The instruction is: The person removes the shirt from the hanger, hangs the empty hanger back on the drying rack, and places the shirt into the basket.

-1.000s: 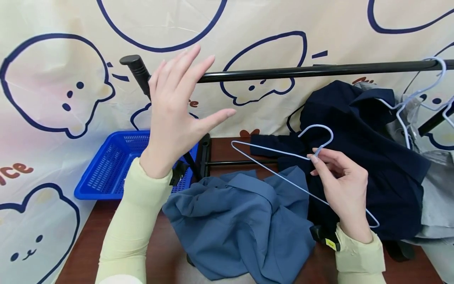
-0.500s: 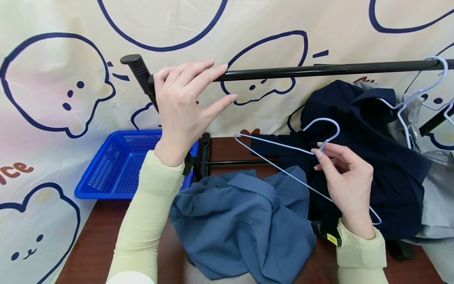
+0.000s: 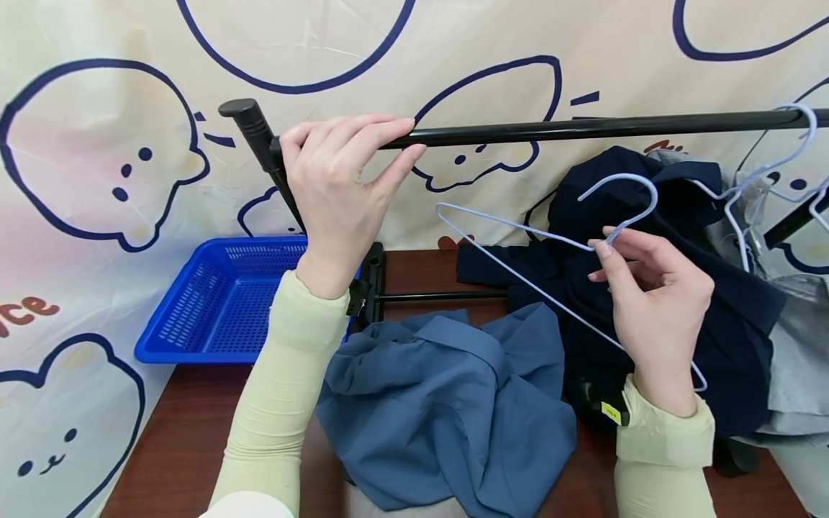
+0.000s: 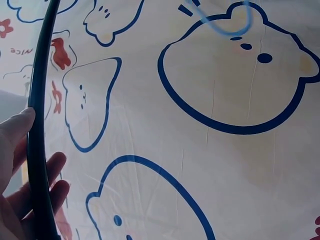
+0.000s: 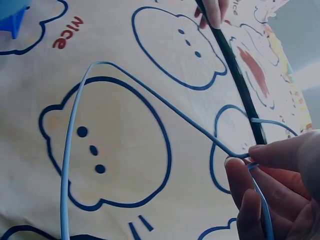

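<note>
An indoor corner, whether home or shop unclear: a cartoon-printed sheet [image 3: 466, 29] hangs behind a brown table [image 3: 175, 439] with a black clothes rack [image 3: 550, 131], blue basket [image 3: 194, 357] and crumpled garments [image 3: 447, 403].

The held hanger [image 3: 655, 199] is pale blue, the rail [image 3: 518, 132] black; the table [image 3: 188, 439] is brown, the basket [image 3: 162, 355] by its left edge blue. The front garment [image 3: 447, 410] is slate blue, the back garment [image 3: 732, 345] navy. Navy cartoons [image 3: 145, 155] pattern the cream backdrop [image 3: 479, 29].
</note>
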### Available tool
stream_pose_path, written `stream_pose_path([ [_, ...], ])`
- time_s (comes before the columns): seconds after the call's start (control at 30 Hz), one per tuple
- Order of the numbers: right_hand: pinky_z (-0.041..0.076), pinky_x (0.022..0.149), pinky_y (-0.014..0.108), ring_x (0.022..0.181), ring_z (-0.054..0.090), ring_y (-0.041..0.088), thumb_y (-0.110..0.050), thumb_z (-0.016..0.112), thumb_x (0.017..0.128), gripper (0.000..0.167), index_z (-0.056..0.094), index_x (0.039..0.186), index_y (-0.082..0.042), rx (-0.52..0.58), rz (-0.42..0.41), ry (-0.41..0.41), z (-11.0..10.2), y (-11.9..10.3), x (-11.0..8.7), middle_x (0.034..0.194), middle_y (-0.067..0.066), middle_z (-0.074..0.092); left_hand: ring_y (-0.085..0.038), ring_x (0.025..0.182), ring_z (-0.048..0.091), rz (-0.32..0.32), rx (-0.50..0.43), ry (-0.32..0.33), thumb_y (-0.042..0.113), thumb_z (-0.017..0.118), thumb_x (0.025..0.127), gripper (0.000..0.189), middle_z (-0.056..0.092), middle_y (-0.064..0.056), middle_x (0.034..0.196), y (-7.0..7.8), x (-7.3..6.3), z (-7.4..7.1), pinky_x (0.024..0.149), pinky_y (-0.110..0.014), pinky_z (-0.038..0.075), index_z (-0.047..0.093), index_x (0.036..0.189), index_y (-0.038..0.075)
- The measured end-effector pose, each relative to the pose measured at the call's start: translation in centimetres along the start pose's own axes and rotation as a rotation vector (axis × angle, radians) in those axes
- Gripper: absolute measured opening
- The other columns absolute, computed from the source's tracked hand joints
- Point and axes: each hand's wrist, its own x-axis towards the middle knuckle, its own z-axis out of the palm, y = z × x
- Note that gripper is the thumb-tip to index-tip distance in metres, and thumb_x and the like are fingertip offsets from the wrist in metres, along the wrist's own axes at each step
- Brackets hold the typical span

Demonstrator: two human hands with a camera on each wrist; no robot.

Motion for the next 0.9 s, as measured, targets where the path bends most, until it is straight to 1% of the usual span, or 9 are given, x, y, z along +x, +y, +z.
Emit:
stream_pose_path([
  [0.13, 0.053, 0.064, 0.018, 0.069, 0.07, 0.009, 0.004, 0.073, 0.091, 0.016, 0.074, 0.106, 0.009, 0.03, -0.004, 0.045, 0.2, -0.6, 0.9, 0.101, 0.012, 0.076, -0.018, 0.101, 0.067, -0.006, 0.002, 0.005, 0.04, 0.078, 0.091, 0.024, 0.077, 0.004, 0.104, 0.0, -0.1, 0.0, 0.097, -0.042, 0.033, 0.083, 0.105, 0.02],
  [0.27, 0.054, 0.064, 0.018, 0.07, 0.071, 0.01, 0.002, 0.074, 0.091, 0.016, 0.075, 0.105, 0.01, 0.054, -0.031, 0.098, 0.2, -0.8, 2.0, 0.1, 0.014, 0.075, -0.019, 0.1, 0.067, -0.01, -0.002, 0.009, 0.039, 0.078, 0.091, 0.024, 0.077, 0.003, 0.103, 0.1, -0.1, 0.0, 0.098, -0.041, 0.033, 0.083, 0.104, 0.02],
  [0.47, 0.054, 0.065, 0.018, 0.078, 0.073, 0.013, -0.002, 0.073, 0.092, 0.015, 0.076, 0.105, 0.005, 0.046, -0.071, 0.169, 0.1, -0.9, 3.7, 0.1, 0.015, 0.075, -0.02, 0.1, 0.067, -0.01, -0.003, 0.014, 0.039, 0.079, 0.09, 0.024, 0.077, 0.003, 0.102, 0.0, -0.1, 0.0, 0.098, -0.041, 0.033, 0.083, 0.104, 0.021],
  [0.57, 0.054, 0.065, 0.018, 0.079, 0.073, 0.014, -0.002, 0.073, 0.093, 0.014, 0.077, 0.105, 0.004, 0.049, -0.069, 0.193, 0.2, -1.0, 4.4, 0.099, 0.016, 0.075, -0.02, 0.099, 0.067, -0.009, -0.004, 0.015, 0.039, 0.079, 0.09, 0.024, 0.077, 0.003, 0.102, 0.0, -0.1, 0.0, 0.097, -0.041, 0.033, 0.083, 0.104, 0.021],
  [0.7, 0.053, 0.063, 0.017, 0.075, 0.072, 0.014, -0.003, 0.072, 0.094, 0.013, 0.077, 0.105, 0.001, 0.057, -0.051, 0.206, 0.5, -1.0, 5.2, 0.096, 0.015, 0.075, -0.021, 0.099, 0.066, -0.006, -0.002, 0.013, 0.039, 0.079, 0.09, 0.024, 0.077, 0.003, 0.102, 0.0, -0.1, 0.0, 0.097, -0.041, 0.033, 0.083, 0.105, 0.021],
  [0.83, 0.053, 0.062, 0.017, 0.076, 0.072, 0.013, 0.001, 0.07, 0.094, 0.012, 0.077, 0.104, 0.001, 0.084, -0.032, 0.213, 1.0, -1.0, 5.7, 0.096, 0.015, 0.075, -0.021, 0.099, 0.066, -0.004, -0.005, 0.01, 0.039, 0.079, 0.09, 0.024, 0.077, 0.002, 0.101, 0.0, -0.1, 0.0, 0.098, -0.041, 0.032, 0.083, 0.105, 0.021],
  [0.9, 0.053, 0.063, 0.018, 0.075, 0.072, 0.014, 0.003, 0.07, 0.093, 0.012, 0.077, 0.102, 0.002, 0.093, -0.008, 0.221, 1.2, -1.1, 5.9, 0.096, 0.015, 0.075, -0.021, 0.098, 0.066, -0.004, -0.005, 0.009, 0.039, 0.079, 0.09, 0.024, 0.077, 0.002, 0.101, 0.0, -0.1, 0.0, 0.098, -0.041, 0.032, 0.083, 0.105, 0.02],
])
